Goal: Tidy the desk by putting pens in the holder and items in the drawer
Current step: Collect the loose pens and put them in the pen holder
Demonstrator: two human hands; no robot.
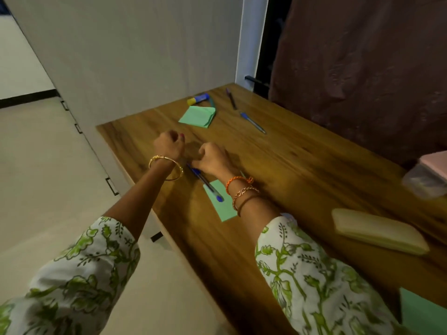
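A blue pen (207, 184) lies across a green paper note (223, 206) near the desk's left edge. My right hand (212, 158) is over the pen's far end, fingers curled down and pinching it. Just to the left, my left hand (169, 144) hovers over the wooden desk (302, 170) with its fingers curled; nothing shows in it. Farther back lie a second blue pen (252, 122), a dark pen (231, 99), a blue and yellow glue stick (197, 99) and a folded stack of green notes (198, 116). No pen holder is in view.
A cream oblong case (377, 230) lies at the right, with a clear plastic container (425, 176) behind it. Another green sheet (422, 314) sits at the bottom right corner. A white cabinet with black handles (111, 186) stands left of the desk; a brown curtain (362, 68) hangs behind.
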